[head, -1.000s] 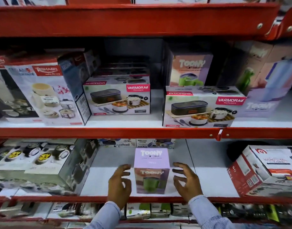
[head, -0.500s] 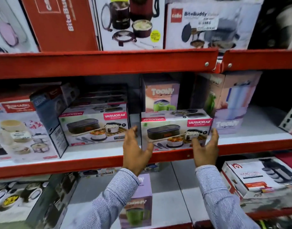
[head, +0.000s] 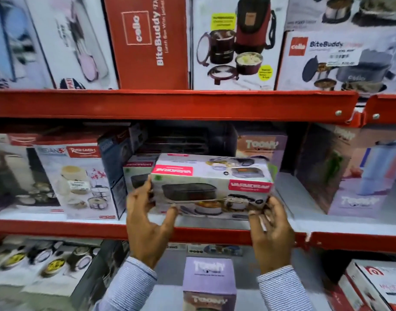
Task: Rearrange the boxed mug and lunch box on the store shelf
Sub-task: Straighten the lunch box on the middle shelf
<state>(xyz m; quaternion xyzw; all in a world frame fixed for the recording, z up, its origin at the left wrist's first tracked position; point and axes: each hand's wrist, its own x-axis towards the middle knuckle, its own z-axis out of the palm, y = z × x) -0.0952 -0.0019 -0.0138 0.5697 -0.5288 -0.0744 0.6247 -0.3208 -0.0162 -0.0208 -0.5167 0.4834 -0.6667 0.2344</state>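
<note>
Where half a second ago the lunch box [head: 211, 187] sat at the front edge of the middle shelf [head: 58, 230] with both hands merely flanking it, it is now lifted clear of the shelf and tilted, just above that front edge and in front of a second lunch box [head: 136, 176] and a Toony box [head: 262, 145]. The left hand [head: 147, 223] clasps its left end and the right hand [head: 271, 230] its lower right corner. Below, the mug box [head: 209, 281] stands upright near the lower shelf's front edge, between the two sleeves, unmoved.
</note>
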